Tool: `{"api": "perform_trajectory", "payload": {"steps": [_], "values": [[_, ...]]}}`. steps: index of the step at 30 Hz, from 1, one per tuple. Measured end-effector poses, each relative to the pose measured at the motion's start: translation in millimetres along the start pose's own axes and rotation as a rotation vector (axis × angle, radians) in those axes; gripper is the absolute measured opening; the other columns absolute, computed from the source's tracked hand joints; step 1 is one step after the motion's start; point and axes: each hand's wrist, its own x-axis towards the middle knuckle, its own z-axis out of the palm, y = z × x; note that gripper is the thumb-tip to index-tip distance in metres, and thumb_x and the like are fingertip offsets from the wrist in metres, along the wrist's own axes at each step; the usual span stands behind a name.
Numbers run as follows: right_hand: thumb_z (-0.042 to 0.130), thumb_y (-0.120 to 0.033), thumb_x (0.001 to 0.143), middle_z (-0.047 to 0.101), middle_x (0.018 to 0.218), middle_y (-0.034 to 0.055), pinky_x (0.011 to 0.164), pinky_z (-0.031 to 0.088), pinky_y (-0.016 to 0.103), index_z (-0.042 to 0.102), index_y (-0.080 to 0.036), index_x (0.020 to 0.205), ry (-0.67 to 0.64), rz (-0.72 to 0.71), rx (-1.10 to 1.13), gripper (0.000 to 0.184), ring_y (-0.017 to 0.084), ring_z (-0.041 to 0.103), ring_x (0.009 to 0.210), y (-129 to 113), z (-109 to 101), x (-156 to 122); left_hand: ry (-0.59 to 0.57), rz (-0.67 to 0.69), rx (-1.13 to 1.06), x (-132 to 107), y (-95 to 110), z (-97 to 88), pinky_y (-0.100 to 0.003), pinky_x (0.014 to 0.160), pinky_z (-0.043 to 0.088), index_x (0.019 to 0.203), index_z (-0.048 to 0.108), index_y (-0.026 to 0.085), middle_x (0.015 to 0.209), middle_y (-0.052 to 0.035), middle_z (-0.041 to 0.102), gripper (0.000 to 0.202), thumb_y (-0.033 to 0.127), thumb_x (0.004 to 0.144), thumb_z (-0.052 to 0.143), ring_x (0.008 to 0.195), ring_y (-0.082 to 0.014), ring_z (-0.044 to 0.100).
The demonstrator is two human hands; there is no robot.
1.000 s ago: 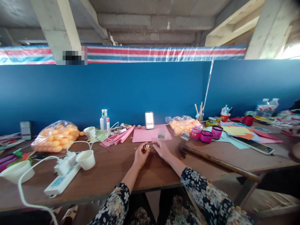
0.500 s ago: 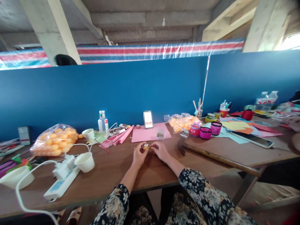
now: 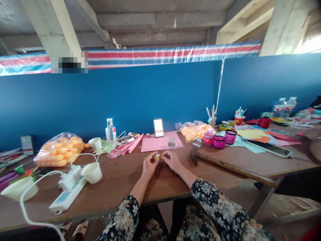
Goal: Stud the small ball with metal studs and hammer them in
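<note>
Both my hands rest together on the brown wooden table (image 3: 120,187), just in front of a pink paper sheet (image 3: 160,142). My left hand (image 3: 149,164) pinches a small round orange-and-silver piece (image 3: 156,156) between its fingertips. My right hand (image 3: 171,160) is curled beside it, fingertips touching the same small piece from the right. A small clear tape roll (image 3: 172,143) lies on the pink sheet, beyond my hands.
A bag of orange balls (image 3: 59,150), paper cups (image 3: 91,172) and a white power strip (image 3: 67,194) lie to the left. A second bag of balls (image 3: 195,130), pink tape rolls (image 3: 219,142), coloured paper, a phone (image 3: 269,149) and a long wooden stick (image 3: 235,170) lie right.
My hands have stayed together on the small piece, fingers shifting slightly. The view has tilted a little between the earliest frame and now.
</note>
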Motion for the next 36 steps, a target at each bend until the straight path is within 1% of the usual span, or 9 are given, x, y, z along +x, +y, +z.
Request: {"api": "perform_trajectory", "payload": {"steps": [3, 7, 11, 15, 18, 22, 26, 29, 36], "values": [[0.052, -0.033, 0.072, 0.057, 0.063, 0.0005, 0.048, 0.039, 0.021, 0.058, -0.016, 0.076, -0.033, 0.023, 0.016, 0.019, 0.010, 0.047, 0.051, -2, 0, -1, 0.015, -0.001, 0.001, 1, -2, -0.3, -0.036, 0.084, 0.045, 0.105, 0.058, 0.013, 0.102, -0.0104, 0.063, 0.046, 0.025, 0.062, 0.064, 0.092, -0.0218, 0.059], [0.053, -0.035, 0.071, 0.056, 0.060, 0.0002, 0.047, 0.038, 0.020, 0.059, -0.015, 0.075, -0.012, 0.007, 0.021, 0.020, 0.009, 0.046, 0.049, -4, -1, -2, 0.040, -0.003, -0.016, 2, -1, 0.4, -0.035, 0.085, 0.045, 0.105, 0.059, 0.014, 0.104, -0.0103, 0.062, 0.046, 0.020, 0.059, 0.066, 0.092, -0.0211, 0.059], [0.056, -0.037, 0.069, 0.056, 0.058, -0.0005, 0.045, 0.038, 0.020, 0.058, -0.015, 0.071, -0.009, 0.027, 0.095, 0.021, 0.009, 0.046, 0.047, -5, -1, -2, 0.019, 0.000, -0.019, 1, -1, 0.8, -0.035, 0.083, 0.045, 0.104, 0.059, 0.014, 0.101, -0.0100, 0.063, 0.045, 0.021, 0.060, 0.066, 0.089, -0.0202, 0.060], [0.059, -0.038, 0.066, 0.059, 0.061, 0.0006, 0.049, 0.042, 0.023, 0.060, -0.015, 0.072, -0.051, 0.132, 0.219, 0.025, 0.010, 0.050, 0.050, -3, 1, -1, 0.012, 0.008, 0.034, 1, -2, 0.8, -0.035, 0.081, 0.046, 0.105, 0.058, 0.013, 0.099, -0.0107, 0.064, 0.045, 0.021, 0.061, 0.065, 0.088, -0.0207, 0.061], [0.060, -0.036, 0.065, 0.060, 0.064, 0.0008, 0.054, 0.044, 0.024, 0.059, -0.015, 0.075, -0.067, 0.145, 0.275, 0.023, 0.011, 0.053, 0.054, -3, 2, -1, 0.029, 0.029, 0.039, 2, -3, 1.6, -0.036, 0.083, 0.046, 0.105, 0.058, 0.013, 0.102, -0.0111, 0.062, 0.045, 0.020, 0.061, 0.064, 0.090, -0.0210, 0.060], [0.058, -0.034, 0.067, 0.057, 0.061, -0.0008, 0.049, 0.040, 0.021, 0.057, -0.015, 0.074, -0.069, 0.120, 0.225, 0.020, 0.008, 0.047, 0.049, -5, 2, -2, 0.048, 0.041, 0.013, 2, -3, 3.1, -0.036, 0.084, 0.045, 0.101, 0.059, 0.014, 0.101, -0.0104, 0.063, 0.041, 0.017, 0.061, 0.063, 0.090, -0.0203, 0.060], [0.057, -0.033, 0.068, 0.056, 0.062, -0.0007, 0.048, 0.038, 0.020, 0.057, -0.015, 0.071, -0.080, 0.095, 0.170, 0.018, 0.009, 0.046, 0.052, -8, 1, -3, 0.044, 0.033, -0.007, 0, -1, 3.6, -0.035, 0.082, 0.047, 0.099, 0.059, 0.013, 0.095, -0.0098, 0.064, 0.039, 0.014, 0.060, 0.062, 0.086, -0.0193, 0.061], [0.057, -0.031, 0.068, 0.055, 0.061, -0.0008, 0.050, 0.038, 0.020, 0.056, -0.015, 0.070, -0.096, 0.084, 0.165, 0.017, 0.009, 0.046, 0.054, -10, 0, -3, 0.042, 0.021, -0.043, -1, 0, 4.1, -0.034, 0.080, 0.048, 0.097, 0.058, 0.013, 0.092, -0.0094, 0.064, 0.038, 0.017, 0.060, 0.065, 0.084, -0.0188, 0.061], [0.058, -0.035, 0.067, 0.055, 0.060, -0.0009, 0.051, 0.037, 0.021, 0.056, -0.014, 0.068, -0.116, 0.107, 0.149, 0.022, 0.009, 0.045, 0.053, -14, -1, -3, 0.035, 0.008, -0.056, -1, 3, 5.0, -0.033, 0.079, 0.049, 0.099, 0.059, 0.014, 0.099, -0.0111, 0.060, 0.043, 0.026, 0.059, 0.068, 0.084, -0.0185, 0.061]]}}
